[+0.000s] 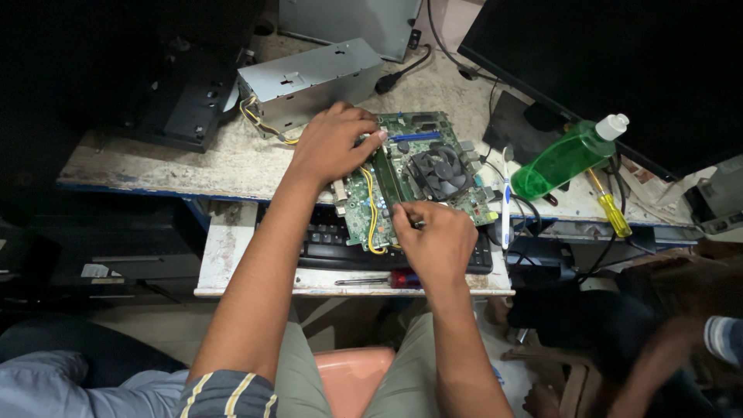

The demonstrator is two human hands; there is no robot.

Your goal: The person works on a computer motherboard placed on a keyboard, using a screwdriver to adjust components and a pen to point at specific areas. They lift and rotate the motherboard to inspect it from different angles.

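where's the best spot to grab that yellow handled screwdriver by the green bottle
Grip the yellow screwdriver by its handle, coming from the near desk edge. The handle end points toward the person, fat and clear of clutter, while the shaft runs back under the green bottle.

The motherboard lay on the desk, partly over the keyboard. Behind it sat the power supply; a bottle lay right of it
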